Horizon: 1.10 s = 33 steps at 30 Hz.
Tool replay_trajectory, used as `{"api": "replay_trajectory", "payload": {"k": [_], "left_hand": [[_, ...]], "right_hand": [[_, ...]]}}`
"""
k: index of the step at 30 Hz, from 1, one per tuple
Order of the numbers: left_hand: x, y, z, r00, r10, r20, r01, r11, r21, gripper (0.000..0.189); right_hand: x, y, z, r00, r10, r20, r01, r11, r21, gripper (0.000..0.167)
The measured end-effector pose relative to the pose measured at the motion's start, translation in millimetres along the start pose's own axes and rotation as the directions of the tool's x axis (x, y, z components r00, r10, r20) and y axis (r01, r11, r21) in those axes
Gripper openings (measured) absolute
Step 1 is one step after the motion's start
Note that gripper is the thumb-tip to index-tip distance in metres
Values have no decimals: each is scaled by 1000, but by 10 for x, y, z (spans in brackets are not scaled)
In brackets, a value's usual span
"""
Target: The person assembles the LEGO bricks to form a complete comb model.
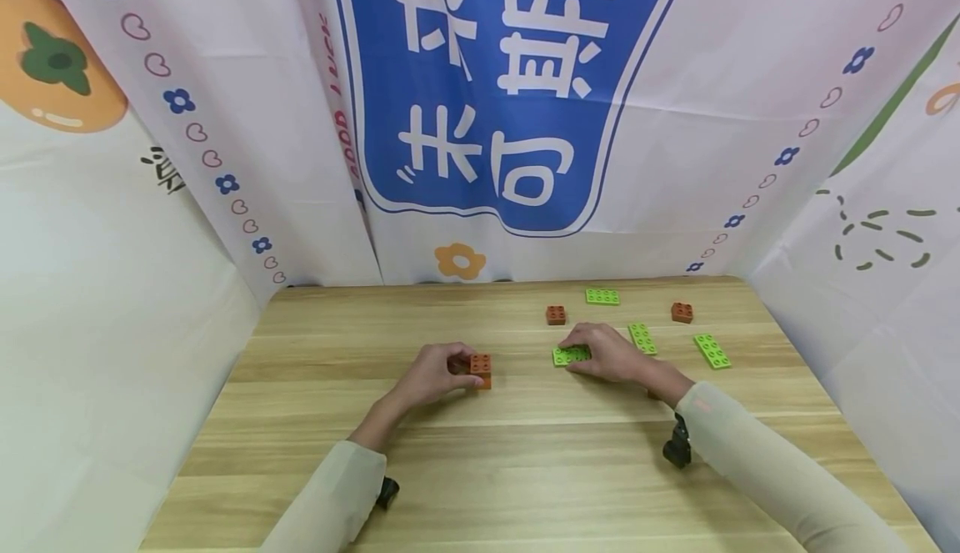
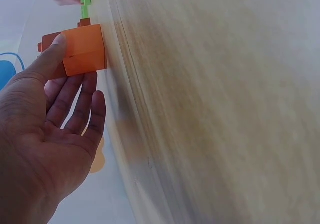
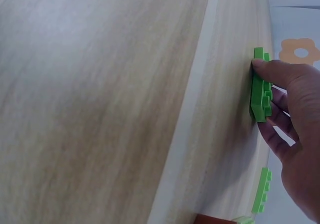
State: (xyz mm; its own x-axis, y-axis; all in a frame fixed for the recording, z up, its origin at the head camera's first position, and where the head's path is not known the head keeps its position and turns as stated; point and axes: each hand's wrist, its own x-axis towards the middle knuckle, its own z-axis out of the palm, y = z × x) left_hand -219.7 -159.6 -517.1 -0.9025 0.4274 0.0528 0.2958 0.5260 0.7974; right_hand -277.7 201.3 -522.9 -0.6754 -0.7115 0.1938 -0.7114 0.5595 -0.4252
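Now I see four green blocks, right hand pinching leftmost; three loose brown blocks on right; left hand pinches brown-orange stack.

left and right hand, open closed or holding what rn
Left hand: holding the brown-and-orange brick stack.
Right hand: holding a flat green brick.

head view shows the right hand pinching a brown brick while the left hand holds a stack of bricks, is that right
Not quite: the brick pinched by the right hand is a green brick, not a brown one, as the head view shows. The rest stands: the left hand holds a stack of bricks.
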Motion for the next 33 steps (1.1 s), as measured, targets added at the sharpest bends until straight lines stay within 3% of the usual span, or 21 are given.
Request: {"api": "replay_trajectory", "payload": {"k": [22, 33], "left_hand": [[11, 12, -6, 1000, 0, 6, 0, 1000, 17, 34], [23, -1, -4, 1000, 2, 3, -2, 1000, 14, 32]], "right_hand": [[44, -135, -7, 998, -4, -57, 5, 1000, 28, 33], [137, -288, -14, 990, -93, -103, 98, 994, 44, 33]]}}
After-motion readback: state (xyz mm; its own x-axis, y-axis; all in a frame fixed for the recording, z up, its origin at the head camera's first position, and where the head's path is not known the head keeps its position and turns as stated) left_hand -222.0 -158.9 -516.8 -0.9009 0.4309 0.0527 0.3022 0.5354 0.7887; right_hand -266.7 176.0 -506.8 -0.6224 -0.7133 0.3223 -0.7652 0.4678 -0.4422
